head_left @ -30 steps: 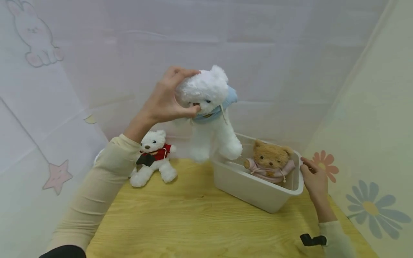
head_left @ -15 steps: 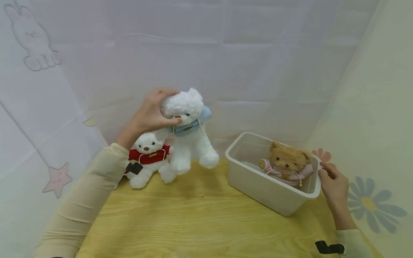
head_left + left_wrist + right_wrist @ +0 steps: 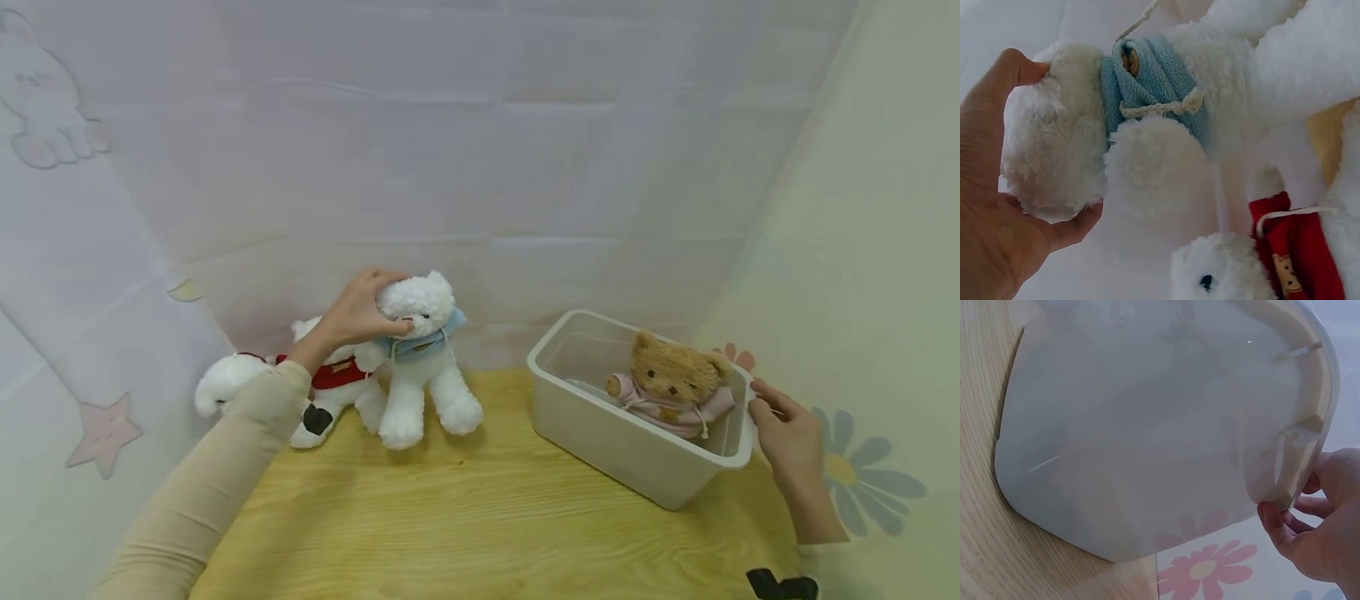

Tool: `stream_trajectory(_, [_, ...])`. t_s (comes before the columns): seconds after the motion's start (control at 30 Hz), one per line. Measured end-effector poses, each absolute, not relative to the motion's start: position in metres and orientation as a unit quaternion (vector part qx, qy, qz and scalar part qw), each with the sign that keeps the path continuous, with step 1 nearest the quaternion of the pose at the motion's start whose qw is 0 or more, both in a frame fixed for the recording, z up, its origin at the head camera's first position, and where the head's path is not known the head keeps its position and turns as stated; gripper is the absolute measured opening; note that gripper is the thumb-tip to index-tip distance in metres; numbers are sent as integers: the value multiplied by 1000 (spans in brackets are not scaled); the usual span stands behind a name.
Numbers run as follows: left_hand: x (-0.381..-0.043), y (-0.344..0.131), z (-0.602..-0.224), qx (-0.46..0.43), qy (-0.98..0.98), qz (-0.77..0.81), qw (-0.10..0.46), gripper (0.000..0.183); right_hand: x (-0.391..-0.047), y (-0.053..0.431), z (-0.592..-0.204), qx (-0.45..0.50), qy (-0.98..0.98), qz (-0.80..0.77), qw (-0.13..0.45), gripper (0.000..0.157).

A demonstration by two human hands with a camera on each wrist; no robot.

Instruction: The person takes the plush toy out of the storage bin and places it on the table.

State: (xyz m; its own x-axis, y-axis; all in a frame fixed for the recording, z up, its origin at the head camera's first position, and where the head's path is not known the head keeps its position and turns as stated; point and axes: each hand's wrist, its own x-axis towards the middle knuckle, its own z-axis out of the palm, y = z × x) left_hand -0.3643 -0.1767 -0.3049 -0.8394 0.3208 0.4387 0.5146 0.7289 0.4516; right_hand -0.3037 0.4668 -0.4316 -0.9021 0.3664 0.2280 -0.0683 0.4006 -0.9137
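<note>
My left hand [image 3: 356,310] grips a white teddy bear [image 3: 433,396] in a light blue hoodie by its head. Thumb and fingers lie on opposite sides of the head in the left wrist view. The bear is upright, its feet close over the wooden table. Right beside it sits a smaller white teddy bear [image 3: 342,377] in a red top, partly hidden by my left wrist. At the right, my right hand [image 3: 793,433] pinches the end rim of a whitish plastic bin [image 3: 600,435]. Inside leans a brown teddy bear [image 3: 667,375] in a pink hoodie.
Another white plush toy [image 3: 225,379] lies at the far left, partly behind my left sleeve. The wooden table [image 3: 465,517] ends at printed cloth walls at the back and sides. The bin stands near its right edge.
My left hand has moved left and down with the blue-hoodie bear, from above the bin's left end to beside the red-topped bear. My right hand keeps hold of the bin's rim.
</note>
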Motion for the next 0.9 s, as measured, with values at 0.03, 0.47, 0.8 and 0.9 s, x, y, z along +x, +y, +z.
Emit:
stream_trajectory(0.03, [-366, -178, -309, -227, -917, -286, 163, 80, -302, 467, -431, -93, -814, 536, 202, 44])
stream_trajectory(0.47, [-373, -197, -343, -191, -924, -311, 114, 81, -289, 466, -430, -87, -826, 525, 184, 45])
stream_trajectory(0.8, [-368, -210, -359, -177, -922, -335, 80, 83, -271, 470, -426, -71, -843, 506, 167, 47])
stream_trajectory(0.9, [-365, -212, -364, -170, -919, -351, 62, 84, -267, 470, -426, -71, -842, 509, 161, 48])
